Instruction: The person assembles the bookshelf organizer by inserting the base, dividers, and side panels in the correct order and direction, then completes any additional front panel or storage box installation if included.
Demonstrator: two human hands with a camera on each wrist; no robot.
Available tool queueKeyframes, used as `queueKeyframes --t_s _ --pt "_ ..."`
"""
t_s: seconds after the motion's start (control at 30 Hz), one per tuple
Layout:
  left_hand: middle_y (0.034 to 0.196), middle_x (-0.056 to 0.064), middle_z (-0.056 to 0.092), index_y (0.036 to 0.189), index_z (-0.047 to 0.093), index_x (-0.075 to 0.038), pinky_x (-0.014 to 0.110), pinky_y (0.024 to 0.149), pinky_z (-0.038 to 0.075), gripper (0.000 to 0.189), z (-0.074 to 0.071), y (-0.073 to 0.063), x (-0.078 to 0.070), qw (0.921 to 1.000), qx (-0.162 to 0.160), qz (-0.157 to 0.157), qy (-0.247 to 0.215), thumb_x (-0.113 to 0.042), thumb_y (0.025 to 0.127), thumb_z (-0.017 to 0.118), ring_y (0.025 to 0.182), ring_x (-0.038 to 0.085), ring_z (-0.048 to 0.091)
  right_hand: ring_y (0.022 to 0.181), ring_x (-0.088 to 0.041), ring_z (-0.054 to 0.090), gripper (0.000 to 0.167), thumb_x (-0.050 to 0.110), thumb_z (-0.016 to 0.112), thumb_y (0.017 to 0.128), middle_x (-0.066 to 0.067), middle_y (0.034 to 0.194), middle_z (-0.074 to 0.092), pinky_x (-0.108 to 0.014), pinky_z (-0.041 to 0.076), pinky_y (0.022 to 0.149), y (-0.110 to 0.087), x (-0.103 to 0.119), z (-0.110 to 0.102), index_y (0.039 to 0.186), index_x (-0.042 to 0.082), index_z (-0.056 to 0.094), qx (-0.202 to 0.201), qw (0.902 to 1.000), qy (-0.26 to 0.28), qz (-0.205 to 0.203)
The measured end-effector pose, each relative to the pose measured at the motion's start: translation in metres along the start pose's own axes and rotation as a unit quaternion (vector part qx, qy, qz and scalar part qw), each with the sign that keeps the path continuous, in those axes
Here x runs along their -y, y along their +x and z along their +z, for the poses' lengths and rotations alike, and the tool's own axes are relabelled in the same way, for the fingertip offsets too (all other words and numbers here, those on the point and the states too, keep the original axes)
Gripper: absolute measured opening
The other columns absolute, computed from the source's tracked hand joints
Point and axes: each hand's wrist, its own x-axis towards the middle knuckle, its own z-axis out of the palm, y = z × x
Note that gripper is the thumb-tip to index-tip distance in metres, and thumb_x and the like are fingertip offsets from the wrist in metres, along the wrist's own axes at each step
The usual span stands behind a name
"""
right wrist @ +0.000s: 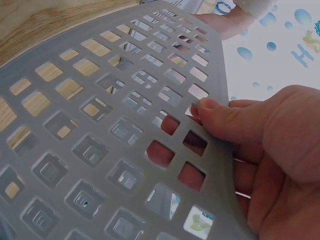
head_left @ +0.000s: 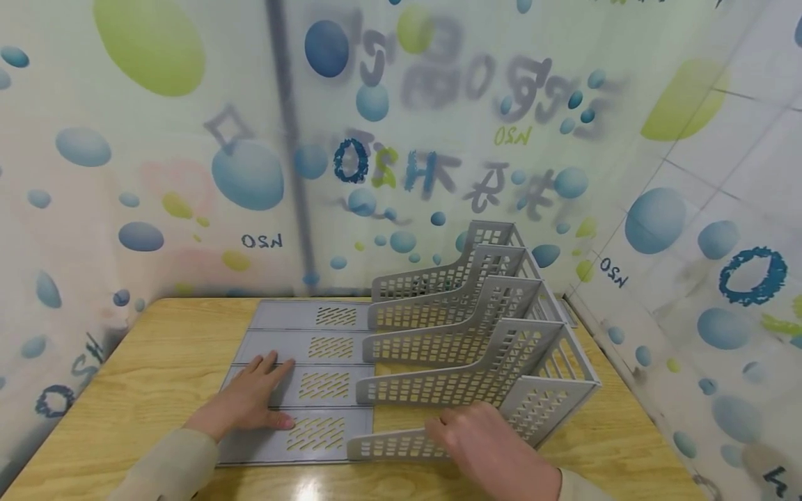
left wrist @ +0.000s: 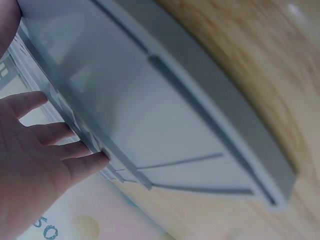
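A grey plastic file rack with several upright perforated dividers (head_left: 501,299) stands on the table. Beside its left ends lies a flat grey panel (head_left: 288,314) with slotted patches; whether the two are joined, I cannot tell. My left hand (head_left: 247,396) rests on the panel, fingers spread. In the left wrist view, the straight fingers (left wrist: 80,167) of that hand touch the panel (left wrist: 115,95). My right hand (head_left: 485,445) grips the top edge of the nearest divider (head_left: 395,445). In the right wrist view, the thumb (right wrist: 225,120) lies on the near face and fingers show through the holes.
The wood-grain table (head_left: 169,348) carries the rack and panel. A patterned curtain (head_left: 388,209) with blue and green dots hangs behind and at both sides, close to the rack's far end.
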Motion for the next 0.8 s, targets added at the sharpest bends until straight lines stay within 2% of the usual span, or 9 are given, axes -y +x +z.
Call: queueKeyframes --t_s 0.27,0.53,0.8 --pt "0.155 0.044 0.028 0.152 0.045 0.003 0.076 0.110 0.028 0.111 -0.0005 0.0000 0.0010 1.0000 0.000 -0.001 -0.003 -0.056 0.068 0.090 0.140 0.069 0.026 0.050 0.005 0.030 0.035 -0.014 0.065 0.068 0.012 0.057 0.048 -0.015 0.024 0.044 0.0019 -0.0007 0.0000 0.070 0.019 0.056 0.010 0.9999 -0.003 0.001" --pt "0.154 0.045 0.029 0.151 0.046 0.003 0.076 0.109 0.029 0.111 0.0006 0.0004 0.0026 1.0000 0.002 0.004 -0.005 -0.056 0.068 0.090 0.139 0.070 0.026 0.051 0.005 0.031 0.035 -0.014 0.066 0.064 0.012 0.057 0.049 -0.013 0.024 0.043 -0.0012 -0.0026 0.0011 0.069 0.019 0.056 -0.002 0.9999 -0.011 -0.001" --pt "0.155 0.045 0.029 0.151 0.045 0.003 0.076 0.109 0.028 0.111 0.0011 0.0008 0.0026 1.0000 0.002 0.002 -0.003 -0.056 0.068 0.090 0.140 0.069 0.026 0.050 0.005 0.028 0.035 -0.014 0.066 0.066 0.012 0.056 0.047 -0.013 0.020 0.042 0.0002 -0.0027 0.0032 0.069 0.019 0.054 -0.020 0.9997 -0.015 -0.002"
